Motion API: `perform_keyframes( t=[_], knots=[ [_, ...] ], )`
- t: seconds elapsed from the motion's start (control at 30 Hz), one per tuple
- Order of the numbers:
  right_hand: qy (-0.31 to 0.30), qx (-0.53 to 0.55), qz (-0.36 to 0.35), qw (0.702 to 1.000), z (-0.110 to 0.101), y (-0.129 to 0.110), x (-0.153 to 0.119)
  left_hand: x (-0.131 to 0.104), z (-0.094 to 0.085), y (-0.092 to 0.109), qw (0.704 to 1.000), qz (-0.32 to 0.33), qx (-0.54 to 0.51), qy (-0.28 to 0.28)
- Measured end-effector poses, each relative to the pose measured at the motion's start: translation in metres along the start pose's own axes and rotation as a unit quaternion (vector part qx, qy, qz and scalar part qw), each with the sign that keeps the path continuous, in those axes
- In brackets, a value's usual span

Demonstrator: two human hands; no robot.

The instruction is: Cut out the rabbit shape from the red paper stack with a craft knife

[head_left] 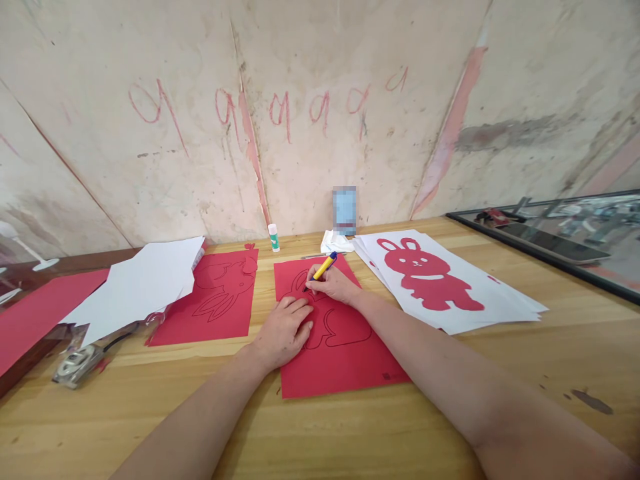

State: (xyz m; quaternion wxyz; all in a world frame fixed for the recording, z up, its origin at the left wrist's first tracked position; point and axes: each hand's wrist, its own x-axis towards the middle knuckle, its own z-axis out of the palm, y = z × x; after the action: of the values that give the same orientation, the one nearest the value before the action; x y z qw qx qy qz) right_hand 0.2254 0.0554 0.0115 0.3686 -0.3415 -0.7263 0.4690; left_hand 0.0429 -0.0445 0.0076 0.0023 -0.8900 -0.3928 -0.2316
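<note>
A red sheet (320,373) with dark outlines of a rabbit lies on the wooden table, in the middle of the view. My right hand (333,285) is closed around a yellow and blue pen (325,266), its tip down at the sheet's upper part, near the drawn ear. My left hand (284,331) rests on the sheet's left side with its fingers bent a little and apart, holding nothing. Part of the drawing is hidden under both hands.
Left of the sheet is another red sheet (227,313) with rabbit outlines, beside white papers (135,283) and a tape measure (77,365). A glue stick (273,238) stands behind. On the right, a red paper rabbit (435,283) lies on white sheets (463,321), near a black-edged panel (565,267).
</note>
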Motion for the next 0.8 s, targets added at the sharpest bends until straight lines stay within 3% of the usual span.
perform_keyframes(
  t=[0.8],
  knots=[
    [0.005, 0.003, 0.011, 1.000, 0.0007, -0.0028, -0.0009, 0.0006, 0.0001, -0.0002, 1.000, -0.001, -0.004, -0.004]
  ],
)
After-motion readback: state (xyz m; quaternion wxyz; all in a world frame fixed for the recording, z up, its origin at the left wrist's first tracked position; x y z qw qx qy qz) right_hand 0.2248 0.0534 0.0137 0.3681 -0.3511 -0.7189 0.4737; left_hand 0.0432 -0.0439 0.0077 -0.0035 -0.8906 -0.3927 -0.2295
